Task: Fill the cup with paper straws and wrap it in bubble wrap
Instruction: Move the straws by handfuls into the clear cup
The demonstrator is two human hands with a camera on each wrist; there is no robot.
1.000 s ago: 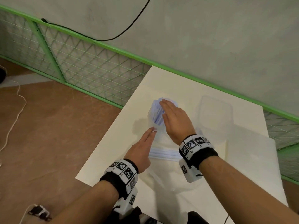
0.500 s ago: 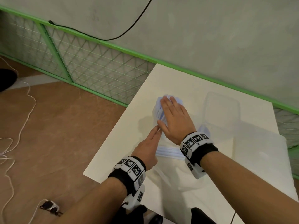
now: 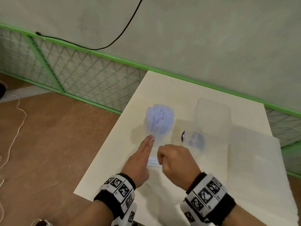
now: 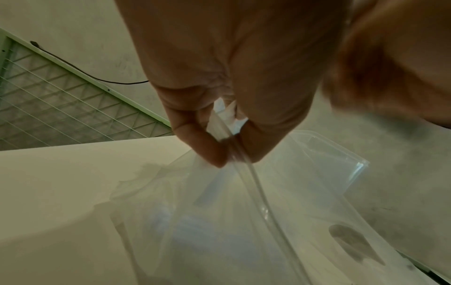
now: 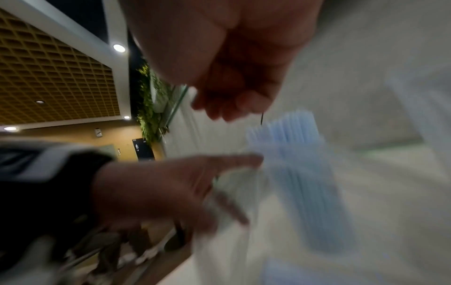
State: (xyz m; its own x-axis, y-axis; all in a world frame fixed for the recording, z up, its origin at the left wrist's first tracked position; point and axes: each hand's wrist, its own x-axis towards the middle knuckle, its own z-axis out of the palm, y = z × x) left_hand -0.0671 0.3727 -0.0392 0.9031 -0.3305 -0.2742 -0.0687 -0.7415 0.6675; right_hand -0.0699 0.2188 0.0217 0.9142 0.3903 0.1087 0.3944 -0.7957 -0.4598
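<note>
On a white counter (image 3: pixel 114 144) by a green mesh fence (image 3: pixel 73 75), the cup (image 3: pixel 158 136), packed with pale blue paper straws (image 3: pixel 160 117), stands upright at the counter's left side, so the filling looks done and the wrapping appears to be the step in hand. The left hand (image 3: pixel 138 162) reaches toward the cup's base with fingers mostly straight in the head view, while its wrist camera shows thumb and forefinger pinching the edge of a clear plastic sheet (image 4: pixel 231 221) that hangs below it; whether this is the bubble wrap cannot be told. A few loose straws (image 3: pixel 154 161) lie flat between the hands. The right hand (image 3: pixel 175 160), just right of the left, is curled into a fist; what it holds, if anything, cannot be told through the blur. Farther right stands a clear plastic container (image 3: pixel 213 118), with a pale sheet (image 3: pixel 254 160) spread beyond it. The next move likely calls for drawing the wrap round the cup without tipping the tall bundle
</note>
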